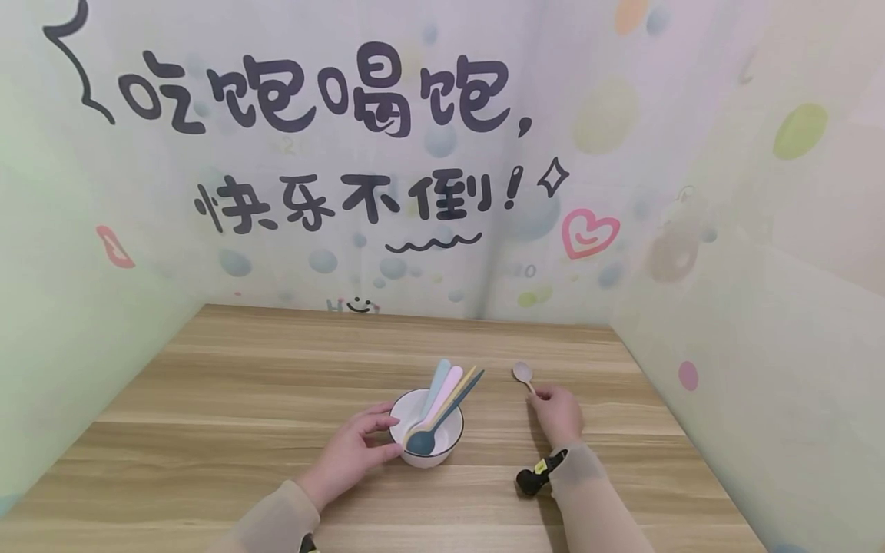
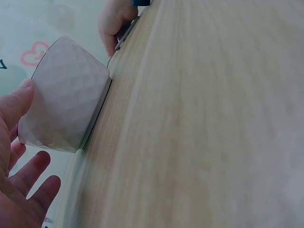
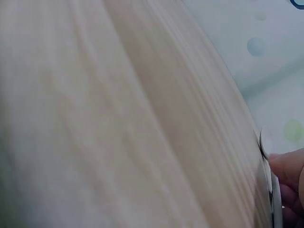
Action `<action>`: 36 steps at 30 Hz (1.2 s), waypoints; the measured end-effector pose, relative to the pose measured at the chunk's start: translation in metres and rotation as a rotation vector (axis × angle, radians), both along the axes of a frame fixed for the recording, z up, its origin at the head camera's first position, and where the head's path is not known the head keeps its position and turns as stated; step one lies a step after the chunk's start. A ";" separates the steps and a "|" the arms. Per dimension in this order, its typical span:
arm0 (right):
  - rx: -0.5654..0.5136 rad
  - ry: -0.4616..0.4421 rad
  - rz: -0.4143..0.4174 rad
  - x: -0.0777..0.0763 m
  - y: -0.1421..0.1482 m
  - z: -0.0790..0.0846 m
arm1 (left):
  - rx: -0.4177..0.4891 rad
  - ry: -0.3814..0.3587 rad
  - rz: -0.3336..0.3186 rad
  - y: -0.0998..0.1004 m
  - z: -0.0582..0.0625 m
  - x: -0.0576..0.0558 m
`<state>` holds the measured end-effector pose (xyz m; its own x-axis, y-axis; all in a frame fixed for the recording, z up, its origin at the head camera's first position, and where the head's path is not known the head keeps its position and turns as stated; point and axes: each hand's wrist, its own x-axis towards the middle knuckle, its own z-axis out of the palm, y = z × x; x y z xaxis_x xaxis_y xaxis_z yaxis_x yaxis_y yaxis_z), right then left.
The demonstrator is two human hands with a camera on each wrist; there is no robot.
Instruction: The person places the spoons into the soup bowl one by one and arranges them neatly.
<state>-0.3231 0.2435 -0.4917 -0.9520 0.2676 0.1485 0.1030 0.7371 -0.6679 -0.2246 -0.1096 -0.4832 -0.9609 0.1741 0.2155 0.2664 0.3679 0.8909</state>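
Observation:
A white bowl with a dark rim stands on the table; its faceted outer wall shows in the left wrist view. My left hand holds it at the left side, thumb and fingertips at the rim. Leaning in it are a dark teal spoon and a pink spoon, plus light blue and yellow handles whose lower ends are partly hidden. To the right, my right hand pinches the handle of a pale spoon, low over the table.
The wood-grain table meets a printed back wall and side walls at left and right. A black wrist camera sits at the right cuff. Between the bowl and the right hand lies a stretch of tabletop.

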 end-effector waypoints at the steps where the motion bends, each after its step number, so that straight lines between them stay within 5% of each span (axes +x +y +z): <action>1: 0.007 -0.004 -0.006 0.001 0.000 0.000 | -0.001 0.002 0.000 0.000 0.000 0.000; 11: 0.044 -0.053 -0.055 0.008 0.002 -0.001 | 0.034 0.000 -0.007 0.001 0.002 0.001; 36: -0.038 0.025 -0.124 0.009 0.001 -0.009 | -0.010 -0.008 0.015 0.001 -0.001 0.000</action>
